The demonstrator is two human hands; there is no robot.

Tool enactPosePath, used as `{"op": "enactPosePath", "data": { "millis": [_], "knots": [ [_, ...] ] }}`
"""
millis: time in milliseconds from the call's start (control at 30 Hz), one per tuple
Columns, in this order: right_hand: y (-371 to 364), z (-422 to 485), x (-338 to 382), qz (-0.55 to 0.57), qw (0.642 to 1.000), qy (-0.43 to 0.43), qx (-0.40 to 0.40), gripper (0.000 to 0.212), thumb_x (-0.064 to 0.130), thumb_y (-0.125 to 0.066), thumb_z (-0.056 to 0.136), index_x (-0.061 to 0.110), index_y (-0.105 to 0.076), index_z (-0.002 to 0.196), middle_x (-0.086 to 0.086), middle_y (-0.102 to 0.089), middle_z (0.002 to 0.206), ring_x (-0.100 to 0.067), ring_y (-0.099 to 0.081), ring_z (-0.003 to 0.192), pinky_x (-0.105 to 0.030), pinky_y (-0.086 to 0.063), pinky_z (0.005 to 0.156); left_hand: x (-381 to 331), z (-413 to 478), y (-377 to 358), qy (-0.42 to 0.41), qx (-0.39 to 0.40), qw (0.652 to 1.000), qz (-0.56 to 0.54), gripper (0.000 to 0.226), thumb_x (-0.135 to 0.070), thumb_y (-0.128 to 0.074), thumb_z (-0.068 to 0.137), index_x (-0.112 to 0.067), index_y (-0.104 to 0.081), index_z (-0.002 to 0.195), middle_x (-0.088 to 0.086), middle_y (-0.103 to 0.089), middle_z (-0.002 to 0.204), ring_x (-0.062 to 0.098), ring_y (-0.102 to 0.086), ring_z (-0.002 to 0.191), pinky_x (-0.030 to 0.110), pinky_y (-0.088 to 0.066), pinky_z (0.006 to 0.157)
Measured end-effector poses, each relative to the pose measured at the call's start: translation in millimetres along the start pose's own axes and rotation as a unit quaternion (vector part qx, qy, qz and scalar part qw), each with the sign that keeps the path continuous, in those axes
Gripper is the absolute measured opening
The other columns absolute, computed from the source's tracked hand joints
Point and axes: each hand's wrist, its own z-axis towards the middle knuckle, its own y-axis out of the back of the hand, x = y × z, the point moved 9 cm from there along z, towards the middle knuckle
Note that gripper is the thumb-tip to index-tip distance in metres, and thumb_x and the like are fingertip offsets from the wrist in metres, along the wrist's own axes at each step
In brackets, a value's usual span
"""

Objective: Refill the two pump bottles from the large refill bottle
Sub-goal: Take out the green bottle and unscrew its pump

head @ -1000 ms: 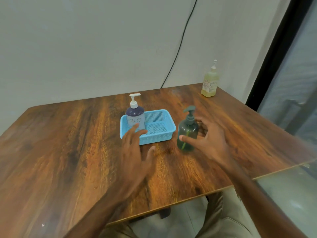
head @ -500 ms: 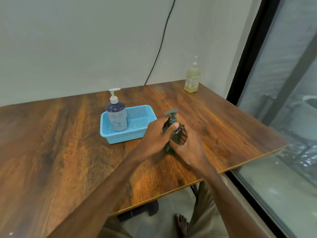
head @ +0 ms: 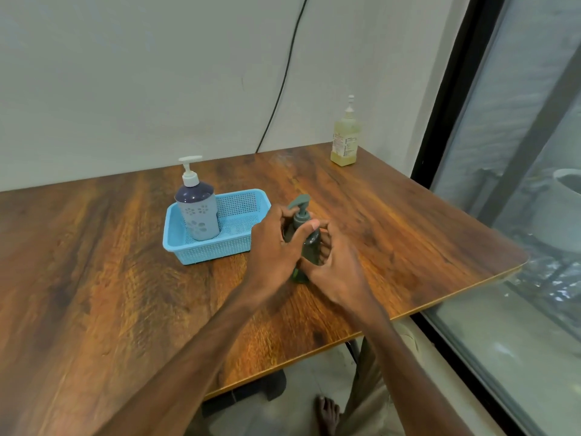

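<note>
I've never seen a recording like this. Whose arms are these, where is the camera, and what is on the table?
There is no machine here. These are a person's two bare arms, filmed by one wide-angle camera worn on the head and looking forward and down, which is why the arms come in from the bottom edge.

On the brown wooden table stands a light blue plastic mesh basket with a purple-and-white flowered pump bottle inside it. Beside the basket, on the table itself, stands a dark green translucent pump bottle. Both hands hold it: the left hand wraps around its top near the pump, and the right hand grips its lower body.

At the far corner, untouched, stands a yellowish clear plastic bottle with a label. A black cable runs down the wall behind.
</note>
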Motion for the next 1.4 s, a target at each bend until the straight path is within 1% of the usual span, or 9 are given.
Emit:
{"op": "enactPosePath", "data": {
  "millis": [200, 333, 533, 667, 767, 967, 1167, 1300, 1400],
  "knots": [
    [-1.7, -0.4, -2.2, 0.036, 0.999, 0.004, 0.011, 0.068, 0.025, -0.085, 0.077, 0.038, -0.04, 0.126, 0.029, -0.054, 0.117, 0.015, -0.055, 0.108, -0.009, -0.048, 0.087, 1.0, 7.6, 6.3, 0.025, -0.078, 0.997, 0.015, 0.046, -0.053, -0.092, 0.068, -0.022, -0.065, 0.087, -0.009, -0.075, 0.082, 0.0, -0.072, 0.076, 0.027, -0.062, 0.073],
    [-2.6, 0.8, -2.3, 0.04, 0.999, 0.004, 0.021, 0.073, 0.027, -0.085, 0.077, 0.042, -0.032, 0.126, 0.031, -0.052, 0.111, 0.014, -0.055, 0.102, -0.007, -0.049, 0.084, 7.5, 14.4, 0.2, 0.075, -0.087, 0.991, 0.07, 0.062, -0.082, -0.079, 0.058, -0.028, -0.063, 0.083, -0.014, -0.072, 0.079, 0.004, -0.07, 0.076, 0.041, -0.06, 0.079],
    [-3.6, 3.4, -4.1, 0.061, 0.998, 0.021, 0.026, 0.081, 0.018, -0.084, 0.074, 0.032, -0.041, 0.141, 0.013, -0.063, 0.13, -0.003, -0.062, 0.117, -0.035, -0.055, 0.096, -3.3, 2.2, -22.2, -0.002, 0.013, 0.998, 0.058, 0.03, -0.058, -0.057, 0.098, -0.032, -0.063, 0.112, -0.012, -0.068, 0.104, 0.006, -0.066, 0.099, 0.045, -0.056, 0.09],
    [-4.2, 4.2, -4.4, 0.079, 0.996, 0.013, 0.033, 0.064, 0.023, -0.085, 0.075, 0.03, -0.048, 0.127, 0.009, -0.066, 0.125, -0.005, -0.065, 0.112, -0.04, -0.057, 0.094, -4.2, -20.8, -11.7, -0.03, 0.048, 0.998, 0.007, 0.031, -0.041, -0.048, 0.109, -0.031, -0.057, 0.137, -0.019, -0.067, 0.119, -0.006, -0.062, 0.115, 0.021, -0.052, 0.099],
    [-3.8, 2.5, -2.9, 0.081, 0.996, 0.004, 0.031, 0.063, 0.027, -0.087, 0.076, 0.03, -0.049, 0.126, 0.013, -0.065, 0.124, 0.0, -0.064, 0.111, -0.034, -0.055, 0.097, -2.3, -22.2, 8.4, -0.018, 0.004, 1.0, -0.026, 0.028, -0.032, -0.06, 0.104, -0.028, -0.065, 0.132, -0.026, -0.068, 0.115, -0.017, -0.061, 0.11, 0.004, -0.047, 0.088],
    [-1.9, 1.4, -0.5, 0.066, 0.998, 0.004, 0.023, 0.06, 0.032, -0.087, 0.074, 0.035, -0.047, 0.119, 0.019, -0.062, 0.12, 0.004, -0.061, 0.111, -0.031, -0.055, 0.096, 5.4, 8.6, 9.0, 0.033, -0.022, 0.999, -0.004, 0.049, -0.055, -0.09, 0.069, -0.03, -0.065, 0.103, -0.016, -0.072, 0.099, -0.005, -0.068, 0.093, 0.018, -0.058, 0.081],
    [-3.3, 2.6, 5.1, 0.063, 0.997, 0.038, 0.036, 0.086, 0.021, -0.085, 0.075, 0.043, -0.037, 0.142, 0.016, -0.055, 0.14, -0.003, -0.053, 0.128, -0.035, -0.048, 0.106, 5.1, 16.5, -18.6, 0.034, 0.035, 0.998, 0.039, 0.05, -0.077, -0.066, 0.077, -0.035, -0.069, 0.105, -0.014, -0.074, 0.099, 0.006, -0.07, 0.101, 0.043, -0.059, 0.092],
    [-2.7, 3.2, -2.1, 0.079, 0.996, 0.019, 0.038, 0.069, 0.027, -0.086, 0.073, 0.033, -0.047, 0.13, 0.009, -0.062, 0.133, -0.007, -0.061, 0.121, -0.043, -0.052, 0.101, -2.9, -2.3, -10.6, -0.019, 0.052, 0.998, 0.022, 0.019, -0.051, -0.062, 0.1, -0.04, -0.068, 0.113, -0.021, -0.072, 0.106, -0.003, -0.065, 0.107, 0.029, -0.054, 0.096],
    [-3.6, 3.7, -5.2, 0.083, 0.996, 0.002, 0.036, 0.066, 0.035, -0.088, 0.072, 0.032, -0.049, 0.125, 0.011, -0.065, 0.127, -0.002, -0.063, 0.115, -0.038, -0.054, 0.099, -1.0, -13.6, 5.3, -0.02, 0.053, 0.998, -0.021, 0.021, -0.036, -0.061, 0.103, -0.043, -0.066, 0.122, -0.032, -0.07, 0.11, -0.015, -0.061, 0.111, 0.011, -0.049, 0.093]
  ]
}}
